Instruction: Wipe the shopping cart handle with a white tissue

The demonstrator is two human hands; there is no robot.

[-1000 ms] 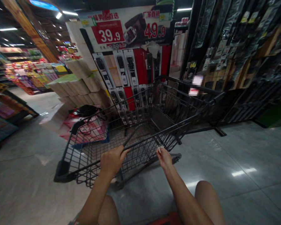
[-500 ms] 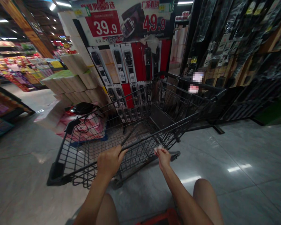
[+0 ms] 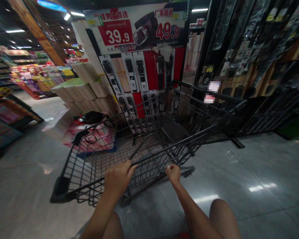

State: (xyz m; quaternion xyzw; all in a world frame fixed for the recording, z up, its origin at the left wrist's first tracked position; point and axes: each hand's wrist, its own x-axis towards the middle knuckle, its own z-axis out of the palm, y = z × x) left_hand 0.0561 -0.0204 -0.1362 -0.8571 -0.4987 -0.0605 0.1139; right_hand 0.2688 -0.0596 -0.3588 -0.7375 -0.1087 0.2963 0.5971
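A black wire shopping cart [image 3: 149,158] stands crosswise in front of me, its basket showing only a dark strap or bar inside. My left hand [image 3: 117,177] is wrapped round the cart's near top rim, thumb toward the right. To the right of it, my right hand [image 3: 173,173] is closed in a pinch just outside the cart's near side, close to the wire mesh. A small pale bit shows at its fingertips, too small to name.
Beyond the cart stands a belt display [image 3: 154,66] under a price sign [image 3: 139,28]. Stacked paper packs [image 3: 76,91] and a pink package [image 3: 97,137] with a black bag [image 3: 91,117] are at left. Dark racks [image 3: 251,66] line the right.
The view has shifted slightly, so the scene sits lower and further right. My right hand has moved a little lower beside the cart, and less of the pale bit shows. My left hand keeps its grip.
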